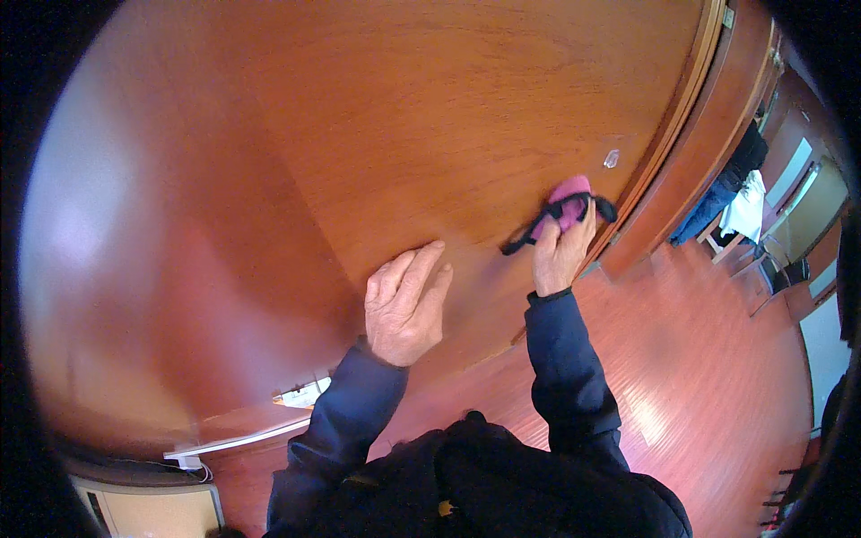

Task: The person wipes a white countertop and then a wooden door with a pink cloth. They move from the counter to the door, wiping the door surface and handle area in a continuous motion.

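In the head view, my right hand (pixel 565 252) grips a pink cloth item with black straps or trim (pixel 570 191); its exact kind cannot be told. The item lies against a large glossy brown wooden panel (pixel 430 134), close to the panel's right edge. Farther left, my left hand (pixel 407 302) is held over the same panel with nothing in it, its fingers bent and the thumb apart. Whether its fingertips touch the wood cannot be told. A small clear fitting (pixel 611 159) is on the panel just above the pink item.
A wooden frame (pixel 672 202) runs along the panel's right side. Beyond it are a person in jeans (pixel 706 205), a white cloth (pixel 746 208) and a chair (pixel 783 276) on the reddish wood floor (pixel 679 350). A white strip (pixel 249 438) and a beige board (pixel 158 508) are at lower left.
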Demonstrator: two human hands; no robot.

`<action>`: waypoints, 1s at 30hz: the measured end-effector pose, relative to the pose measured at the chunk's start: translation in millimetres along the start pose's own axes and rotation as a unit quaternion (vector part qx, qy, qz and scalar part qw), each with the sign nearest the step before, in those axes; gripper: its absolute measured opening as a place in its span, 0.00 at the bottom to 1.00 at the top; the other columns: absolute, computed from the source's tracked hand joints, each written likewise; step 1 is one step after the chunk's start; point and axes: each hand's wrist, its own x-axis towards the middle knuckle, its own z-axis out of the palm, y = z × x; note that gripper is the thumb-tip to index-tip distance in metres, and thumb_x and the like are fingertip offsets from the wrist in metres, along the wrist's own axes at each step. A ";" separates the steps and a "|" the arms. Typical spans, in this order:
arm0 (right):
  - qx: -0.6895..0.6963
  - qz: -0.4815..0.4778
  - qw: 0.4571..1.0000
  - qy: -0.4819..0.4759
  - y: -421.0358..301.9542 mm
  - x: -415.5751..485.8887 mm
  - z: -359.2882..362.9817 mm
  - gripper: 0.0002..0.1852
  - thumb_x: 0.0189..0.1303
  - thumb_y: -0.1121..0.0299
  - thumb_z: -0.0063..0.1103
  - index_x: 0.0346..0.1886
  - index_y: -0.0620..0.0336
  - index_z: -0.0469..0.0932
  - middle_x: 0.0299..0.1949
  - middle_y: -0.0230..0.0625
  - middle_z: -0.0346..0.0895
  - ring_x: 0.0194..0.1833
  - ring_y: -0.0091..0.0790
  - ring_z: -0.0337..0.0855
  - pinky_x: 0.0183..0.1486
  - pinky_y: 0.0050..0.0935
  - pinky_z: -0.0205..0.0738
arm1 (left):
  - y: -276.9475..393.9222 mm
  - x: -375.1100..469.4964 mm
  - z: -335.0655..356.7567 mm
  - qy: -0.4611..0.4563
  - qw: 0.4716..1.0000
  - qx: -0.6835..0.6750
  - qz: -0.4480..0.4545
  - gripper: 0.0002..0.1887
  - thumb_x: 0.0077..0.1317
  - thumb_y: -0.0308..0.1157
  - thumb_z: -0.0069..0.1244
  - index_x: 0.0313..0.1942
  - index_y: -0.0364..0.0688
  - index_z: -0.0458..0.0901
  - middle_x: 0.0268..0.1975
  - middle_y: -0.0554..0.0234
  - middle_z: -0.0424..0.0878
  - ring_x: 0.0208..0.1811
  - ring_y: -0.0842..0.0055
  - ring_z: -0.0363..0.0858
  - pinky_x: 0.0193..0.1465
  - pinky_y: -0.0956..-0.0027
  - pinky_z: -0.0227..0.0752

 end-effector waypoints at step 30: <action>0.054 -0.239 0.964 -0.103 -137.2 -54.6 20.6 0.40 0.49 0.64 0.65 0.71 0.53 0.68 0.72 0.67 0.53 0.70 0.76 0.54 0.72 0.64 0.50 | -8.0 -36.1 -30.0 0.085 0.992 0.031 -0.089 0.19 0.50 0.16 0.54 0.44 0.36 0.87 0.56 0.50 0.80 0.55 0.56 0.77 0.58 0.57 0.71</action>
